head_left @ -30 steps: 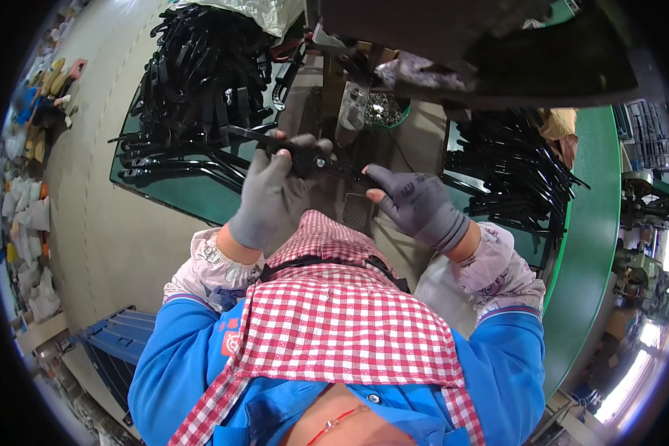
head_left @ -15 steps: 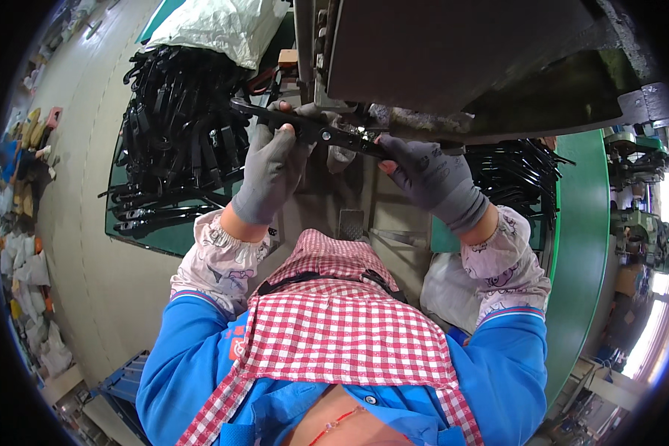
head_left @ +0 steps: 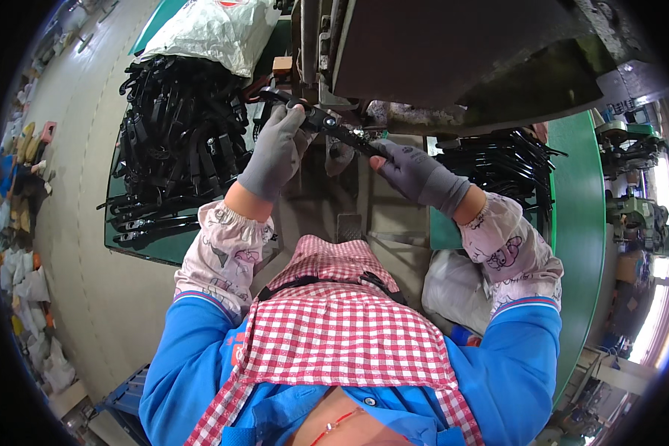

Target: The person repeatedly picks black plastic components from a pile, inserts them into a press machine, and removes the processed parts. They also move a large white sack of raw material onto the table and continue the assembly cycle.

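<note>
A long black metal bar with a round pivot in its middle (head_left: 332, 125) is held across the front of the machine, sloping down to the right. Its left end is curved. My left hand (head_left: 272, 149), in a grey glove with bare fingertips, closes around the bar left of the pivot. The gloved fingers of my right hand (head_left: 418, 174) pinch the bar's lower right end. On the left lies a large heap of similar black metal parts (head_left: 172, 126). Another stack of glossy black bars (head_left: 498, 165) sits beyond my right hand.
A big dark machine (head_left: 453, 56) stands right ahead, its lower edge close above my hands. Green tabletops (head_left: 578, 193) flank it. A white sack (head_left: 219, 33) rests behind the left heap; a second pale sack (head_left: 453, 290) is by my right side. A foot pedal (head_left: 348, 227) shows below.
The bar has turned about its length and tilts more steeply, its right end lower. My right hand has shifted slightly left and down; both hands keep hold.
</note>
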